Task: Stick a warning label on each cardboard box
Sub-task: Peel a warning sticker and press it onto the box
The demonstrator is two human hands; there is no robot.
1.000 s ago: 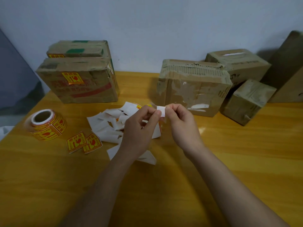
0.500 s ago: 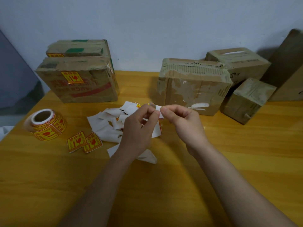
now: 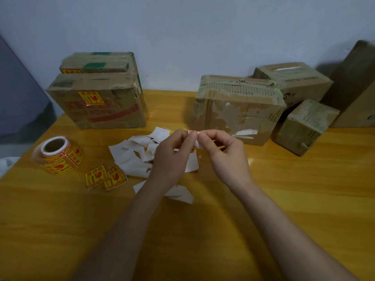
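My left hand point(image 3: 172, 157) and my right hand point(image 3: 225, 157) meet above the table's middle and both pinch one warning label point(image 3: 195, 138), whose white backing curls between the fingertips. Right behind them stands a worn cardboard box point(image 3: 237, 110) with no label showing. At the back left, a box point(image 3: 97, 104) carries a yellow and red label on its front, and the box point(image 3: 97, 62) behind it shows one too. A roll of labels point(image 3: 58, 155) lies at the left. Two loose labels point(image 3: 105, 177) lie on the table.
A heap of white backing scraps point(image 3: 136, 153) lies under and left of my hands. More boxes stand at the back right: a medium one point(image 3: 294, 80), a small cube point(image 3: 306, 126) and a tall one point(image 3: 357, 88). The wooden table point(image 3: 304, 189) ends at the left.
My hands have risen slightly and drawn together. The label between them has turned from showing its flat white back to being curled and edge-on.
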